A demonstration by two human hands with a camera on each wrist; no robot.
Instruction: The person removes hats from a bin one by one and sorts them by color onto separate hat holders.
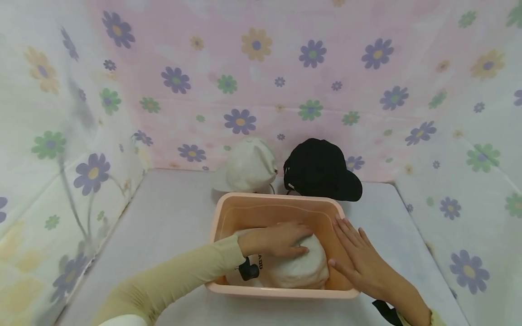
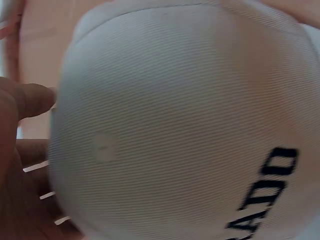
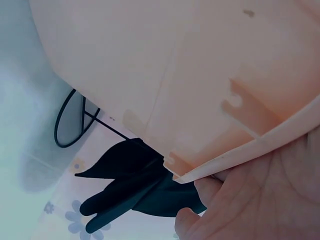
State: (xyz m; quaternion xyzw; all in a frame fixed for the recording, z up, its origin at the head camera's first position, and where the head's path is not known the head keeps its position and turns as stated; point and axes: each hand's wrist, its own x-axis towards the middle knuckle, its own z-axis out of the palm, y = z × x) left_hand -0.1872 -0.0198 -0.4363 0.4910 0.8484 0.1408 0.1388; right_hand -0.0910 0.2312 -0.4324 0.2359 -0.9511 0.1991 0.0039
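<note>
A peach plastic bin (image 1: 281,294) stands on the pale table, and a white cap (image 1: 303,271) with dark lettering sits inside it. My left hand (image 1: 281,240) reaches into the bin and rests across the top of this cap, fingers spread over it. In the left wrist view the cap's ribbed cloth (image 2: 175,110) fills most of the frame, with the thumb and fingers along its edge. My right hand (image 1: 363,260) lies against the bin's right rim, fingers stretched out. The right wrist view shows its palm (image 3: 270,195) against the rim (image 3: 250,152).
Behind the bin stand another white cap (image 1: 248,167) and a black cap (image 1: 320,170), side by side. Flowered cloth walls (image 1: 261,86) enclose the table at the back and sides. A thin black loop (image 3: 70,120) shows beyond the bin in the right wrist view.
</note>
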